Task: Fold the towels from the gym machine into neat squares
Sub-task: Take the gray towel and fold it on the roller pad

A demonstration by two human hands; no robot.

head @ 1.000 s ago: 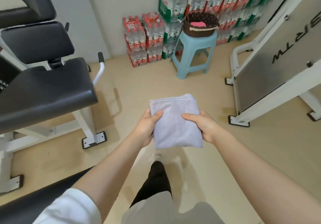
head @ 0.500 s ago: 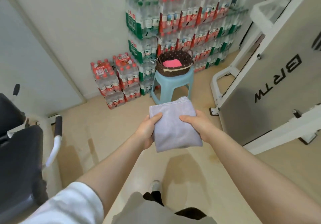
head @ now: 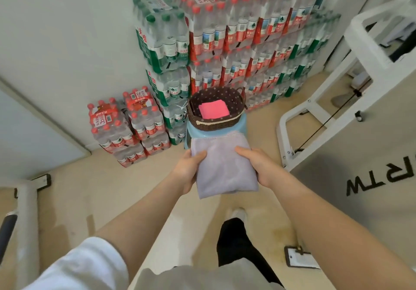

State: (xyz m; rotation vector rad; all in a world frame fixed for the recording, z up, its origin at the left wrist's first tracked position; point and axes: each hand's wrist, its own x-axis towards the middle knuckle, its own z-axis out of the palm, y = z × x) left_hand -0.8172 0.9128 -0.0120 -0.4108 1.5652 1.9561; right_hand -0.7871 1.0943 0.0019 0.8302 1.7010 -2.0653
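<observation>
Basket (head: 216, 122) open above; bottle packs (head: 236, 42) wall off behind.

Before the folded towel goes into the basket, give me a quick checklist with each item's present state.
1. Lilac towel folded into a neat block: ok.
2. Left hand grip on its side edge: ok.
3. Right hand grip on the other edge: ok.
4. Basket upright on the blue stool: ok.
5. Room in the basket on top of the pink towel: ok.
6. Towel over the basket: not ok, it is short of it.
</observation>
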